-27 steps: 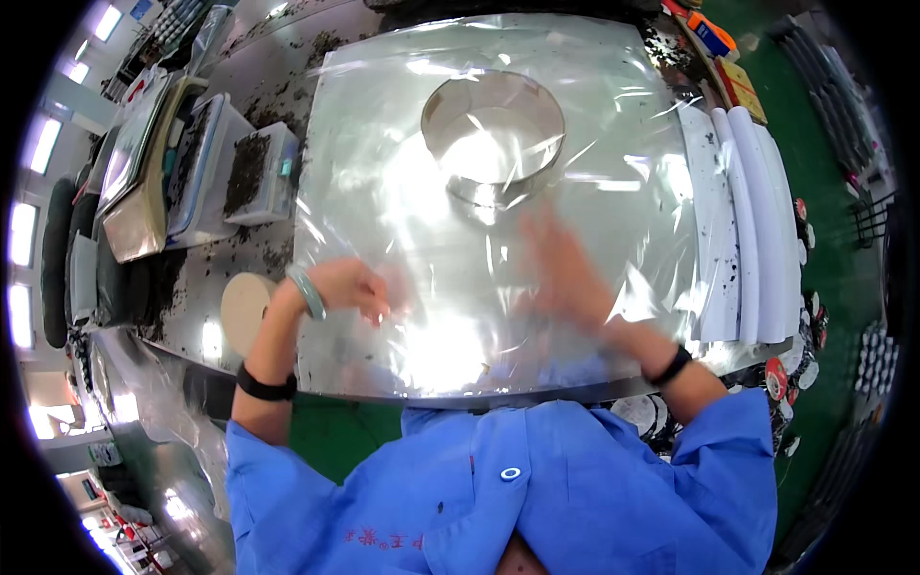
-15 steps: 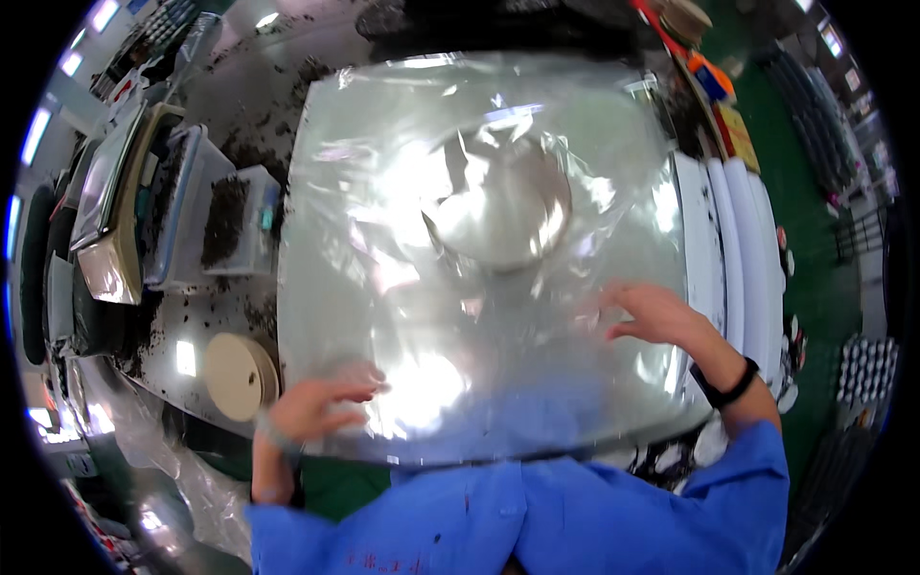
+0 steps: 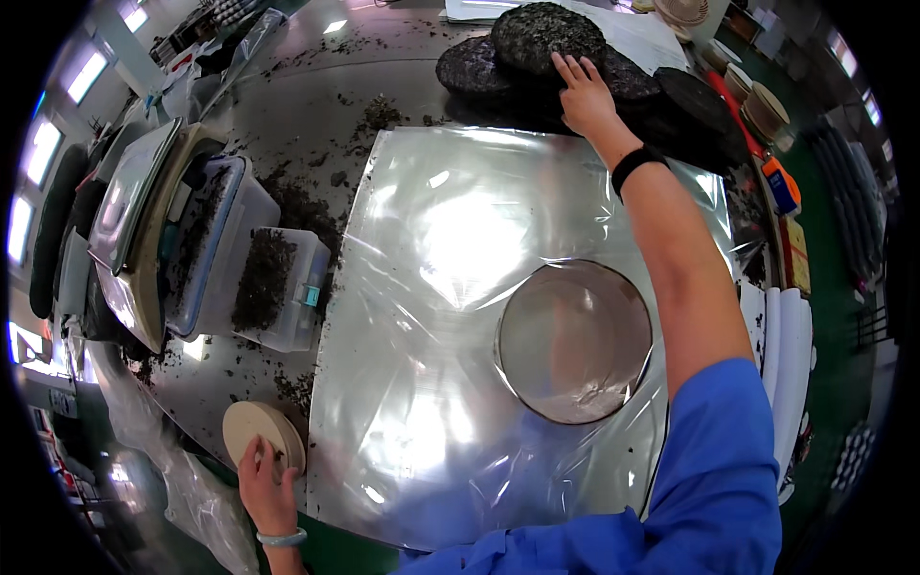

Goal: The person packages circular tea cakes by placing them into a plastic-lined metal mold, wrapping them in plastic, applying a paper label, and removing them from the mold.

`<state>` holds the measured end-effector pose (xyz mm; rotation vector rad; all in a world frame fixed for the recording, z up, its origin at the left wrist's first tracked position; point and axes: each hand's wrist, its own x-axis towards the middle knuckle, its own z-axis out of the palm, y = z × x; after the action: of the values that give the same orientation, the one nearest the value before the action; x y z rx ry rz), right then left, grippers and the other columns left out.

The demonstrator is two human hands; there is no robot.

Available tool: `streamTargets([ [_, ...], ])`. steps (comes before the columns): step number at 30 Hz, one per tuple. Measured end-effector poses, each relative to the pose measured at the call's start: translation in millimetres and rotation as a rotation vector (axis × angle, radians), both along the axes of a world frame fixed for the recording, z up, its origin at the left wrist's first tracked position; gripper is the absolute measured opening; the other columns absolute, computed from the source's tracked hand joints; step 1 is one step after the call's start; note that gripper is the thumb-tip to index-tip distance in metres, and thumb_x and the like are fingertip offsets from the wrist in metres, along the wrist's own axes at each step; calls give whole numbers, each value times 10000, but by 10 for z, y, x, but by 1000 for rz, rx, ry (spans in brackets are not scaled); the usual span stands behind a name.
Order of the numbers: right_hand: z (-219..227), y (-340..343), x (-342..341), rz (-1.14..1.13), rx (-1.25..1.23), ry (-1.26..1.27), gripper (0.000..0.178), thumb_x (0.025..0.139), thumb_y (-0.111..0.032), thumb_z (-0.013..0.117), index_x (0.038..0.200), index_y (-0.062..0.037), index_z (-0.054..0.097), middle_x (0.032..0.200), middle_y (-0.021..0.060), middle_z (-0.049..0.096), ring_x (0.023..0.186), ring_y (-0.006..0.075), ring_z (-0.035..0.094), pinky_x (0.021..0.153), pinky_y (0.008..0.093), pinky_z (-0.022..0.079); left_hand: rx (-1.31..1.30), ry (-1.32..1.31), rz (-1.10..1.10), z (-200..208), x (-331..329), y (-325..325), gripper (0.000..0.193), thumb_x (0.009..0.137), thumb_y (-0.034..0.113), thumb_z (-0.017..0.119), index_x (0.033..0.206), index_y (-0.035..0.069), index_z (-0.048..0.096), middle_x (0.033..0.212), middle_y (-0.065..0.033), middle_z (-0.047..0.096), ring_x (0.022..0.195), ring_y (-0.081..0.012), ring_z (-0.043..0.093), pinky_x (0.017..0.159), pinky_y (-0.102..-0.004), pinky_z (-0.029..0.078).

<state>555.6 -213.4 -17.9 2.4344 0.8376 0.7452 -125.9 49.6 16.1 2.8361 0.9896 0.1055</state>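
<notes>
The dark crusty cake (image 3: pixel 537 36) tops a pile of dark slabs (image 3: pixel 695 101) ahead of the right hand (image 3: pixel 586 96), its fingers loosely spread over the near edge; how firmly they press cannot be told. The left hand (image 3: pixel 268 494) touches a beige disc (image 3: pixel 251 424), thumb apart; whether it grips is unclear. Between the hands, a round hoop (image 3: pixel 501 353) stands on clear film (image 3: pixel 422 364) over the counter (image 3: pixel 355 86). A broad, gentle hold should suit the crumbly-looking cake, forearm kept above the hoop, disc steadied by its rim.
</notes>
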Motion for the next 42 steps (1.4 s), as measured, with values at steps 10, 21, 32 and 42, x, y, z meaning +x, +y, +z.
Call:
streamTargets([
  [10, 910, -1125, -1589, 192, 291, 30, 411, 843, -245, 710, 1132, 34, 621, 1583, 164, 218, 1431, 346, 295, 1133, 445, 323, 167, -108, -1, -220, 31, -181, 735, 714, -38, 676, 1413, 1, 453, 1292, -221, 543, 1159, -423, 522, 997, -457, 427],
  [21, -93, -3462, -5325, -120, 555, 656, 548, 692, -152, 835, 1129, 28, 557, 1568, 256, 232, 1437, 444, 262, 1143, 521, 289, -372, -1109, -114, 603, 551, -200, 334, 1022, 177, 561, 1266, -49, 589, 1084, -143, 700, 922, -207, 683, 784, -313, 569],
  [32, -162, -3488, -4632, -203, 694, 539, 554, 879, -363, 701, 1297, -27, 564, 1339, 228, 544, 1228, 429, 526, 1019, 481, 429, -153, -633, -1095, -356, 2495, -1902, 304, 840, 66, 648, 1119, 158, 729, 1158, -17, 713, 1147, -236, 649, 1109, -480, 402],
  [42, 894, -2321, -3922, 226, 1662, 426, 574, 901, -128, 679, 1407, -45, 421, 1345, 167, 529, 1233, 271, 514, 1064, 359, 384, -694, -865, -640, 129, 2489, -1478, 349, 914, 159, 677, 1258, 103, 668, 1141, -94, 723, 1007, -188, 704, 818, -313, 553],
])
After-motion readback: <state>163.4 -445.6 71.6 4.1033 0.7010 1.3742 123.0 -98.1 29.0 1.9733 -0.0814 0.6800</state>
